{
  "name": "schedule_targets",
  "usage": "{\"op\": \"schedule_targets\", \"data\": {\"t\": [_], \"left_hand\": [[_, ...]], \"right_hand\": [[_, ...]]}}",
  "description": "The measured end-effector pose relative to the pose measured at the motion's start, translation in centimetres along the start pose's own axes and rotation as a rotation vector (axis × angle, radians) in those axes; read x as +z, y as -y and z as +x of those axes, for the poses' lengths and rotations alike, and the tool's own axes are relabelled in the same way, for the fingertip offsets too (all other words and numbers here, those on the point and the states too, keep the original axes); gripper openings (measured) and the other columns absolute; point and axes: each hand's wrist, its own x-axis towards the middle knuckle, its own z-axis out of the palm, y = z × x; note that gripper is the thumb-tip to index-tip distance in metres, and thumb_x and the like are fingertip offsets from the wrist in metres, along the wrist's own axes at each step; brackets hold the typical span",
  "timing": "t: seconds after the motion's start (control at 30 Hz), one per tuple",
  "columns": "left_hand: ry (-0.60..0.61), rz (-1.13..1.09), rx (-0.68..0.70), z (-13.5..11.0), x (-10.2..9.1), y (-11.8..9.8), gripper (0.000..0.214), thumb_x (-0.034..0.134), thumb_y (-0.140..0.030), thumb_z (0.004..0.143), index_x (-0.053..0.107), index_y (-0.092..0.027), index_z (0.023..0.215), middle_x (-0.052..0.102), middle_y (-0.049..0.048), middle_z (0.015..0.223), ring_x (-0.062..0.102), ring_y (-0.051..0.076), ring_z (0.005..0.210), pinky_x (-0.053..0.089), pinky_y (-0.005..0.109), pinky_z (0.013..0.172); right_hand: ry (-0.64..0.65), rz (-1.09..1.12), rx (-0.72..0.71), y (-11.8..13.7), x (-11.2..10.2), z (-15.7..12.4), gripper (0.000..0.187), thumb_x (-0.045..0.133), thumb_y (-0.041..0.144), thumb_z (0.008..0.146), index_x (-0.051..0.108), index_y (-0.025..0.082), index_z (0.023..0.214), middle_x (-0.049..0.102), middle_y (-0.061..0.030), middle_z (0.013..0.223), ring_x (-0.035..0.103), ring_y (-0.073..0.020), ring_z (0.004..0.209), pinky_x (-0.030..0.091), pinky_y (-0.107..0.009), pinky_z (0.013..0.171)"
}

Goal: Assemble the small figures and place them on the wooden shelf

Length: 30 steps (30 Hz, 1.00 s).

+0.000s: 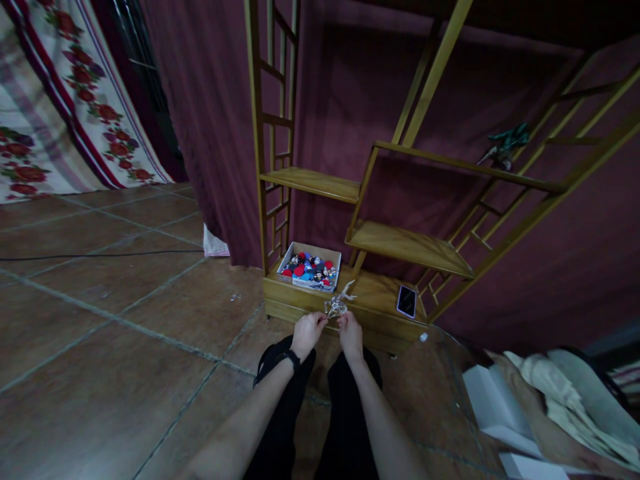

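My left hand [307,333] and my right hand [350,333] are held close together above my knees, both pinched on a small shiny silver trinket [337,303] that sticks up between them. The left wrist wears a dark band. Just beyond the hands, a white box [311,268] filled with red, blue and dark small pieces sits on the lowest shelf of a wooden rack [370,293].
A phone [407,301] lies flat on the same low shelf, to the right. A green and dark ornament [505,143] rests on an upper shelf. White boxes and cloth [530,413] lie on the floor at right. A floral curtain [60,100] hangs at far left.
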Motion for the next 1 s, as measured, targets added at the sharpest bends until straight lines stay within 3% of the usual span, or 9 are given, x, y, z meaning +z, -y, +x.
{"op": "schedule_targets", "data": {"t": [0.23,0.33,0.47,0.6,0.77,1.0], "left_hand": [[-0.009,-0.011,-0.024,-0.2,0.0,-0.2,0.023,0.053,-0.040,0.075,0.065,-0.023,0.083,0.066,0.0055,0.082,0.058,0.018,0.080,0.035,0.023,0.066],[-0.064,-0.113,0.008,0.1,0.1,0.3,0.028,0.050,-0.043,0.076,0.065,-0.021,0.084,0.066,0.0063,0.083,0.059,0.018,0.078,0.036,0.023,0.066],[-0.092,-0.323,0.012,0.9,0.3,1.2,0.026,0.048,-0.034,0.078,0.065,-0.018,0.087,0.067,0.0077,0.083,0.059,0.016,0.075,0.040,0.024,0.067],[-0.010,-0.525,-0.007,1.5,0.7,1.4,0.025,0.056,-0.033,0.071,0.066,-0.015,0.084,0.067,0.0061,0.078,0.059,0.017,0.072,0.042,0.023,0.062],[0.177,-0.696,-0.090,1.8,1.1,1.4,0.029,0.060,-0.039,0.064,0.065,-0.012,0.073,0.061,0.0010,0.058,0.053,0.011,0.050,0.037,0.019,0.047],[0.227,-0.733,-0.098,1.9,1.4,1.7,0.024,0.061,-0.036,0.064,0.061,-0.013,0.064,0.056,-0.0014,0.051,0.047,0.007,0.043,0.035,0.018,0.043]], "right_hand": [[-0.020,-0.037,-0.009,0.3,-0.4,-0.1,0.019,0.034,0.018,0.080,0.050,0.021,0.088,0.062,-0.0026,0.080,0.060,-0.0150,0.074,0.042,-0.024,0.065],[-0.054,-0.005,0.004,0.2,-0.6,-0.1,0.020,0.032,0.020,0.081,0.050,0.021,0.090,0.062,-0.0028,0.081,0.059,-0.0146,0.071,0.043,-0.024,0.063],[-0.038,0.127,0.037,-0.1,-0.5,0.0,0.020,0.030,0.024,0.082,0.049,0.021,0.089,0.060,-0.0022,0.079,0.059,-0.0133,0.068,0.045,-0.022,0.056],[0.046,0.237,0.021,0.0,-0.2,0.0,0.020,0.030,0.025,0.082,0.049,0.021,0.087,0.059,-0.0014,0.079,0.058,-0.0118,0.068,0.046,-0.020,0.053],[0.143,0.251,-0.025,0.6,0.1,-0.1,0.020,0.033,0.024,0.081,0.052,0.021,0.086,0.060,-0.0009,0.078,0.058,-0.0123,0.067,0.045,-0.020,0.053],[0.168,0.249,-0.012,0.9,-0.1,-0.2,0.024,0.031,0.025,0.081,0.054,0.022,0.088,0.061,-0.0003,0.076,0.059,-0.0127,0.066,0.045,-0.019,0.049]]}}
